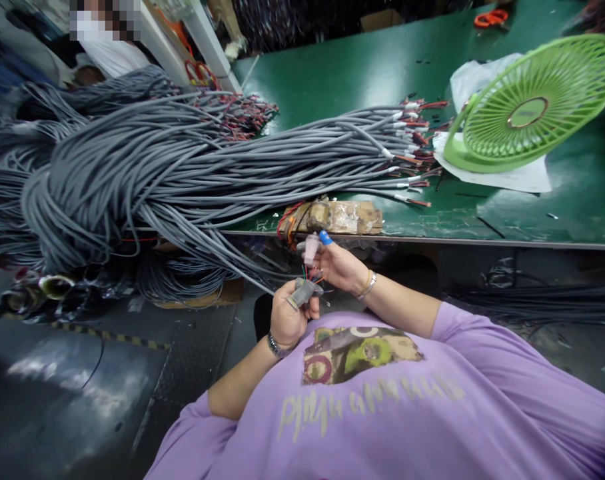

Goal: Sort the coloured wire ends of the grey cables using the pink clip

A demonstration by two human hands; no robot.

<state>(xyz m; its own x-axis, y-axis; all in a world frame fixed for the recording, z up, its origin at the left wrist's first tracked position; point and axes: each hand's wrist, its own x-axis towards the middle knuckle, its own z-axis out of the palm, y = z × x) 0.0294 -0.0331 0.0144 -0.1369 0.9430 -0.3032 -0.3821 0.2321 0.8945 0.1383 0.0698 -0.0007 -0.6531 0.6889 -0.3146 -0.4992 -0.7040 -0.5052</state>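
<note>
In the head view, my left hand [288, 319] is closed around the end of a grey cable [255, 283], close in front of my body. Grey wrapping covers its thumb. Thin coloured wires [307, 272], red, green and orange among them, fan out of the cable end above that thumb. My right hand [343, 268] reaches in from the right with its fingers curled at these wires, seemingly pinching some. One of its fingertips wears a blue cover and another a pale pink one. The exact contact between fingers and wires is small and partly hidden.
A large bundle of grey cables [222, 163] lies across the green table [327, 73]. A wooden block [355, 217] with wires sits at the table's front edge. A green fan [527, 110] stands at right, orange-handled scissors [490, 19] behind. Another person [110, 50] is at upper left.
</note>
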